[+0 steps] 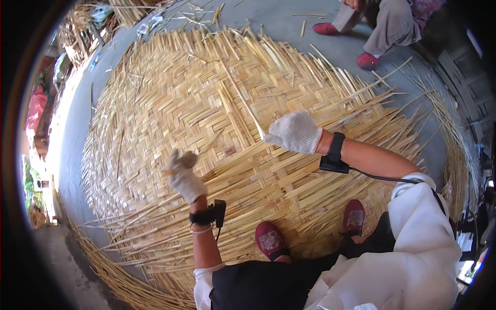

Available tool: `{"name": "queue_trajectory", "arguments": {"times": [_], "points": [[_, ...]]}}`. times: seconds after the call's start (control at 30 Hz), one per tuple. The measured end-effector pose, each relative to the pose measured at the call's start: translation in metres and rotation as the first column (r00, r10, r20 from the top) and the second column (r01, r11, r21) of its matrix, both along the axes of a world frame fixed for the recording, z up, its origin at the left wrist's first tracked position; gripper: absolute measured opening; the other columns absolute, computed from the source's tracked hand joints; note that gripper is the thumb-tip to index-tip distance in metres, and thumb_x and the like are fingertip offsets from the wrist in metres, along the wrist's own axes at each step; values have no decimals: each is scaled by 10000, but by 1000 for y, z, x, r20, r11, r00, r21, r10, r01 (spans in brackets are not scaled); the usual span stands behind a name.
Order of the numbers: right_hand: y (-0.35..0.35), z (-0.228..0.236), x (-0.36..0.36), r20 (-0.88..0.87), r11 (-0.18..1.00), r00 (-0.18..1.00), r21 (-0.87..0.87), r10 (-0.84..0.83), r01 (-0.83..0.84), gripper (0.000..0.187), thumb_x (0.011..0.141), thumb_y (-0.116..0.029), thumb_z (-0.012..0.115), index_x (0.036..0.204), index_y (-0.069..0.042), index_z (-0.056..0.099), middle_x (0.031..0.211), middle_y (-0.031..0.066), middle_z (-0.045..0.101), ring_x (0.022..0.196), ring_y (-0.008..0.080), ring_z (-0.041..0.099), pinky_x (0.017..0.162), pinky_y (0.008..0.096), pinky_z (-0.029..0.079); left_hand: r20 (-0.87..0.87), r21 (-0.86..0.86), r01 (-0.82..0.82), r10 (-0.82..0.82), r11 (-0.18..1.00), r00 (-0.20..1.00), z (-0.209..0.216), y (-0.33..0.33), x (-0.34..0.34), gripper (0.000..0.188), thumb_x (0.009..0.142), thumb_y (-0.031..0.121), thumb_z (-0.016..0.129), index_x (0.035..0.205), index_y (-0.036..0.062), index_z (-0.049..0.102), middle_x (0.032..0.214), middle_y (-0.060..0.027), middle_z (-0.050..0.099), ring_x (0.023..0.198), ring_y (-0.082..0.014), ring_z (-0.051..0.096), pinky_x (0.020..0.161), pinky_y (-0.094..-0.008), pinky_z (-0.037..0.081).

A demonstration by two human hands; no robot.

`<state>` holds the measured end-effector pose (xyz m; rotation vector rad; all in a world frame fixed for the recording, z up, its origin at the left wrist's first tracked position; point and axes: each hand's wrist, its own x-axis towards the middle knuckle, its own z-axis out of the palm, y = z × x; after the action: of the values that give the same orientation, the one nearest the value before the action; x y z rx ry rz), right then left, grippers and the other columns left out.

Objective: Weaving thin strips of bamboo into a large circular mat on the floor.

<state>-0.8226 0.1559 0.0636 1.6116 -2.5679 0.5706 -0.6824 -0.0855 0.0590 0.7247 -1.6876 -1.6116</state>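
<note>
A large woven mat of flat, straw-coloured reed strips spreads under me, its weave tight on the far side and loose strips lying across the near part. My right hand, in a whitish knitted glove, is closed on the near end of a long reed strip. That strip slants away over the mat to the far left. My left hand, gloved alike, hovers over the mat's left part with thumb and fingers apart and nothing seen between them. Both wrists carry black strapped devices.
My red shoes stand on the mat's near side. At the far right another person in red shoes sits or squats beside the mat. Bundles of loose reeds lie along the right, with more reeds at the lower left.
</note>
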Motion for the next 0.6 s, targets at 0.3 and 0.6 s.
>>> {"name": "queue_trajectory", "arguments": {"times": [0.3,0.6], "points": [[-14,12,8,-42,994,999,-106,6,-10,307,837,-345,533,660,-96,566,590,91,569,541,272,582,484,383,452,518,-614,607,-323,505,792,-17,52,-27,159,798,208,608,808,51,638,695,-148,587,694,-316,562,620,-361,438],[62,12,-54,-144,954,968,192,-204,229,354,796,-434,516,686,-120,636,632,94,606,585,293,598,510,406,451,612,-648,576,-110,498,783,-37,17,-38,264,774,294,632,637,71,595,550,-129,537,551,-319,536,533,-405,404]]}}
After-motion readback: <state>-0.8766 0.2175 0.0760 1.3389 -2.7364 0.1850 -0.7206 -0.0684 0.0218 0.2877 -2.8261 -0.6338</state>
